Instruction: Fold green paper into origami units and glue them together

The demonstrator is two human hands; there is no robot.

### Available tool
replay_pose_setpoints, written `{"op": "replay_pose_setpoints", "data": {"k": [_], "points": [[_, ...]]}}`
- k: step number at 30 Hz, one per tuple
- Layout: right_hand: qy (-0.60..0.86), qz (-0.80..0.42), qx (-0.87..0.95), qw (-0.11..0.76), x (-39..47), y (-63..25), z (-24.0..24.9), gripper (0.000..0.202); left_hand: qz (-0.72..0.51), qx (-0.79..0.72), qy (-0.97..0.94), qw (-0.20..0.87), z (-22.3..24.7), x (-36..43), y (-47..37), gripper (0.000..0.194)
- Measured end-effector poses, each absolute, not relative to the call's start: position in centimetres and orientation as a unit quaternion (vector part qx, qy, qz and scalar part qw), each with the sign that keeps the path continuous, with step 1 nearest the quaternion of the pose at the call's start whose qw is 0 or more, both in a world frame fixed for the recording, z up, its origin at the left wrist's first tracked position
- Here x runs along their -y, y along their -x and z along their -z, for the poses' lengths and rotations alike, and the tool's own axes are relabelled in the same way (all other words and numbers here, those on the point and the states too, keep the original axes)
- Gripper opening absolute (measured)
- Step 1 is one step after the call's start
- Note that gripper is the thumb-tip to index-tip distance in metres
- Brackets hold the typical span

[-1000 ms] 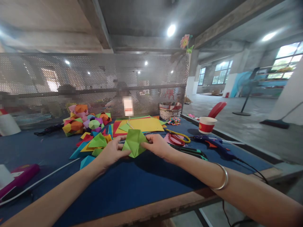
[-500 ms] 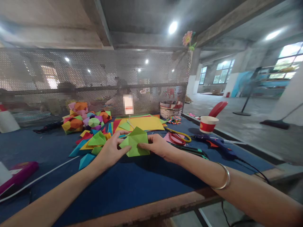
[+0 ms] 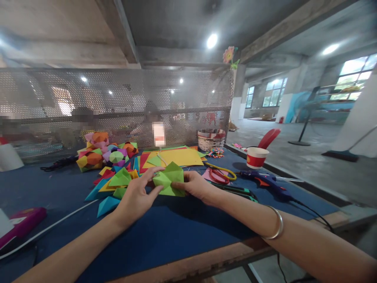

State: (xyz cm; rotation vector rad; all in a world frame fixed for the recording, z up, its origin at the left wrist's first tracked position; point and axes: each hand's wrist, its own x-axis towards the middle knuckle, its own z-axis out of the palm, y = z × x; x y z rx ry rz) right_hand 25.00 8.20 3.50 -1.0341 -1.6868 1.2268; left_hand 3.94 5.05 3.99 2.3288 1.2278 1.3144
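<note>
I observed the folded green paper [image 3: 176, 175] above the blue tabletop [image 3: 165, 236], between both hands: the left hand [image 3: 136, 194] pinched its nine-o'clock corner, the right hand [image 3: 198, 188] its three-o'clock edge (long axis indistinct).

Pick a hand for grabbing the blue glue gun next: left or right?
Right, most likely. The blue glue gun lies to the right, nearer the right hand; the left hand is farther away. Both hold the green folded paper, so the right would need to let go first.
</note>
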Motion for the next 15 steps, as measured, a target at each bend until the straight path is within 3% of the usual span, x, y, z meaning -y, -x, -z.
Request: {"op": "replay_pose_setpoints", "data": {"k": [3, 15], "points": [[0.398, -0.458, 0.691, 0.394, -8.0, -24.8, -3.5, 0.005, -0.443, -0.407, -0.797, 0.057, -4.3, -4.7, -4.0, 0.042], [0.394, -0.334, 0.804, 0.294, -6.8, -24.9, -3.6, 0.017, -0.438, -0.384, -0.812, -0.028, -4.2, -4.5, -3.9, 0.043]]}}
